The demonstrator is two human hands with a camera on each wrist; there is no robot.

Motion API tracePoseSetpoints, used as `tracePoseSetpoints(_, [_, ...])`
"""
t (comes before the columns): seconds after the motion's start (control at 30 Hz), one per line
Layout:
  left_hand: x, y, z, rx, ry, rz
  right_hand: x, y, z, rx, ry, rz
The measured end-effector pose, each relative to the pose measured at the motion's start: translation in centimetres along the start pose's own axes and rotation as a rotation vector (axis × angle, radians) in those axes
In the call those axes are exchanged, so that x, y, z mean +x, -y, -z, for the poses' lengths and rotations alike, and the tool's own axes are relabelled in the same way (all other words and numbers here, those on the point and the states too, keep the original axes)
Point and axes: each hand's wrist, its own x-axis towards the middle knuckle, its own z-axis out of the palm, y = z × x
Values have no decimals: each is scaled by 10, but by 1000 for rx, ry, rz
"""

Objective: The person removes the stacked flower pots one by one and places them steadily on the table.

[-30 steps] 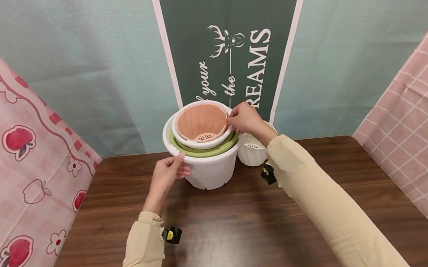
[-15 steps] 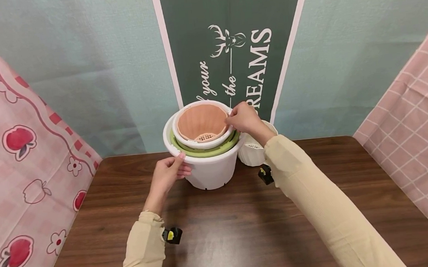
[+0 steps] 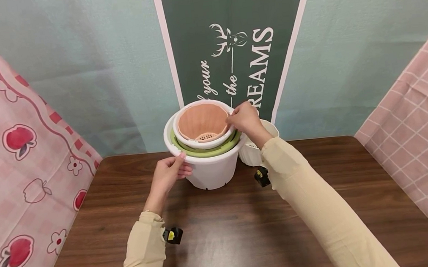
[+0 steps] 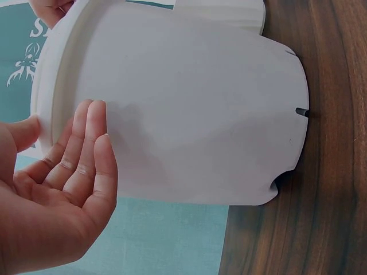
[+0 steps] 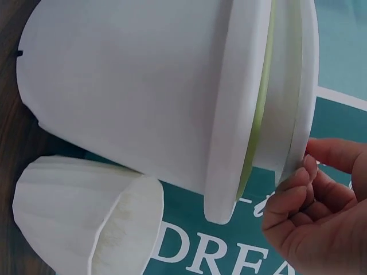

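Several plant pots stand nested on the table. The large white pot is outermost, with a green pot in it. Inside that rises a smaller white pot, holding an orange ribbed pot with a mesh bottom. My left hand pinches the large pot's rim at its left front, thumb on the rim and fingers underneath. On the far side, my right hand pinches the rim of the smaller white pot between thumb and fingers. That rim stands above the green one in the right wrist view.
A white ribbed pot stands beside the stack to the right, partly behind my right wrist. Just beyond the brown wooden table hangs a green and teal cloth. Pink cloths hang at the left and right.
My right forearm and wrist have shifted slightly left, while its fingers stay on the smaller white pot's rim. The left hand and the stack look nearly the same.
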Motion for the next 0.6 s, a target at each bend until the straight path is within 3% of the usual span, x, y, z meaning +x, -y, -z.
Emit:
tracePoseSetpoints(0.27, [1, 1, 0, 3, 0, 8, -5, 3, -4, -21, -77, -9])
tracePoseSetpoints(0.6, [0, 1, -1, -4, -2, 8, -11, 6, -9, -46, -106, -25])
